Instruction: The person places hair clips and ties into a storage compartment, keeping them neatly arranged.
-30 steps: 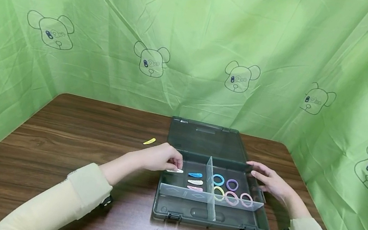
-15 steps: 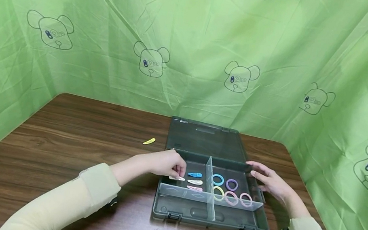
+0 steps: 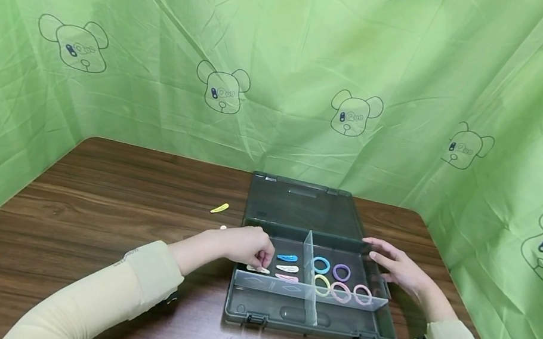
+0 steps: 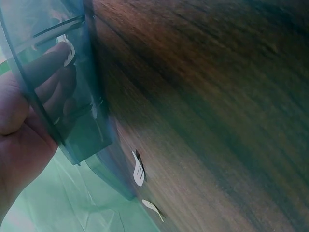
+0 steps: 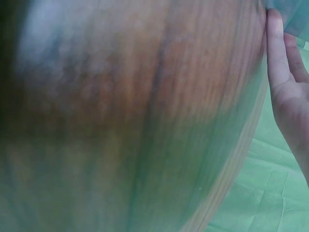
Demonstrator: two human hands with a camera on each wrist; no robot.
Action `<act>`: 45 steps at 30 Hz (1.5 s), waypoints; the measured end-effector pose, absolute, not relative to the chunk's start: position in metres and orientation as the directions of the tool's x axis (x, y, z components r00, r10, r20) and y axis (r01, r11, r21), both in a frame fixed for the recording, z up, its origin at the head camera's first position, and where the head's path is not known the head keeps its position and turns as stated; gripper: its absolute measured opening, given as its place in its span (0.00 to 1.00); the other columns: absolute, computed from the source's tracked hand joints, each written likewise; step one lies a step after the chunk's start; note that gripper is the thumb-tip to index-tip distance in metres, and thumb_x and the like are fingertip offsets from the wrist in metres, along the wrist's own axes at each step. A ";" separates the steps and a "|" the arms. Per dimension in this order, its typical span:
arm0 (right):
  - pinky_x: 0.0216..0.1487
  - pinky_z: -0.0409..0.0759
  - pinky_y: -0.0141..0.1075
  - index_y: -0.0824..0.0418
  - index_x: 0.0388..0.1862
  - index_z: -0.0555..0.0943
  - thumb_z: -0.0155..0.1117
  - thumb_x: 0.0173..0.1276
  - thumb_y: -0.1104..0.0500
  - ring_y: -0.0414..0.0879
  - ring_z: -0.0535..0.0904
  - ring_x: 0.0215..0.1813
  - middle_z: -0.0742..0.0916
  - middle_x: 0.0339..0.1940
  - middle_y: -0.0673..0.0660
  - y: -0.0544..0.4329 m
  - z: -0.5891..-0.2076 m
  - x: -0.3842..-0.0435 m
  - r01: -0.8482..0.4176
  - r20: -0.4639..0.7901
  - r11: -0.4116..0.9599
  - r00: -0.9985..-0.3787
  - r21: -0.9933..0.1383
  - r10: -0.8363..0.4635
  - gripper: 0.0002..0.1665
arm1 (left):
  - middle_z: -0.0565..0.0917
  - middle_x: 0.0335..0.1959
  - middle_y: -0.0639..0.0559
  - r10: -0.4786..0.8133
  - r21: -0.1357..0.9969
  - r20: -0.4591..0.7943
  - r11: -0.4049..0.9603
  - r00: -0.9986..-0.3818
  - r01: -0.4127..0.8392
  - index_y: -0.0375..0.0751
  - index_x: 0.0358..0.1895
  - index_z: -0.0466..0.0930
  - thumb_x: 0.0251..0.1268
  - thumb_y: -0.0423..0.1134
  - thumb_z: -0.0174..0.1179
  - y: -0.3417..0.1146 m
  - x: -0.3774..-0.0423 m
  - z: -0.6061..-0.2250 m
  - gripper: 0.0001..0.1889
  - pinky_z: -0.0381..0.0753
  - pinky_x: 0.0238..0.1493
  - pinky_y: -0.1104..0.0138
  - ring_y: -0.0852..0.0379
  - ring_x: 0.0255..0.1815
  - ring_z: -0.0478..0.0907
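My left hand (image 3: 248, 245) reaches into the back-left compartment of a dark see-through divided box (image 3: 267, 318), its lid open at the back. Thumb and fingers pinch a pale snap hair clip (image 3: 263, 270) low near the divider; in the left wrist view the clip (image 4: 70, 53) shows at the fingertip through the box wall. Beside it lie a blue hair clip (image 3: 287, 258), a cream hair clip (image 3: 288, 268) and a pink hair clip (image 3: 287, 278). My right hand (image 3: 402, 270) rests with extended fingers against the box's right side, also seen in the right wrist view.
The back-right compartment holds several coloured hair ties (image 3: 341, 273). A yellow hair clip (image 3: 220, 208) lies on the wooden table (image 3: 137, 188) left of the box, and a whitish clip (image 3: 223, 227) shows partly behind my left wrist. Green cloth (image 3: 296, 28) surrounds the table.
My left hand has moved the pale hair clip toward the near divider within the compartment. The whitish clip on the table has come into view. My right hand has stayed put.
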State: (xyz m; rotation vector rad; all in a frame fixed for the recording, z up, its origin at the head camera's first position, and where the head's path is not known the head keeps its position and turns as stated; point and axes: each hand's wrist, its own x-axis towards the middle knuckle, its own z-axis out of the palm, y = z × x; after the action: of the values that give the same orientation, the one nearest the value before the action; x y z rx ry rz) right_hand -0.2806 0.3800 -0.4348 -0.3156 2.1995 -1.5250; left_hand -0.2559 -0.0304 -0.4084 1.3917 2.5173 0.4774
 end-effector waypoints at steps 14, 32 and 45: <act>0.49 0.79 0.50 0.58 0.71 0.59 0.52 0.73 0.51 0.48 0.75 0.59 0.68 0.66 0.70 0.381 -0.434 -0.278 0.065 -0.224 0.356 -0.877 -0.932 -0.426 0.31 | 0.76 0.19 0.65 0.828 0.286 -0.110 0.556 -0.550 0.780 0.49 0.25 0.81 0.54 0.36 0.68 -0.025 -0.252 -0.405 0.05 0.71 0.28 0.77 0.69 0.23 0.72; 0.49 0.79 0.50 0.57 0.71 0.59 0.51 0.73 0.52 0.49 0.74 0.60 0.68 0.66 0.71 0.380 -0.437 -0.278 0.067 -0.227 0.359 -0.876 -0.931 -0.425 0.30 | 0.82 0.28 0.61 0.844 0.397 -0.021 0.500 -0.537 0.770 0.45 0.36 0.83 0.56 0.34 0.66 -0.041 -0.250 -0.394 0.05 0.75 0.35 0.77 0.70 0.30 0.75; 0.47 0.79 0.51 0.57 0.71 0.59 0.50 0.74 0.53 0.49 0.75 0.58 0.68 0.66 0.71 0.379 -0.435 -0.278 0.059 -0.223 0.366 -0.877 -0.929 -0.425 0.30 | 0.82 0.38 0.55 0.841 0.304 0.132 0.470 -0.525 0.828 0.44 0.40 0.82 0.55 0.36 0.66 -0.065 -0.245 -0.372 0.09 0.75 0.51 0.67 0.61 0.44 0.77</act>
State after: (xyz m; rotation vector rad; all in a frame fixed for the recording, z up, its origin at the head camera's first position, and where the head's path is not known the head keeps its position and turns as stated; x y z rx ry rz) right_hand -0.2785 0.3789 -0.4347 -0.3183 2.2040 -1.5243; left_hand -0.2454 -0.0652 -0.3718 1.5117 2.6622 0.5192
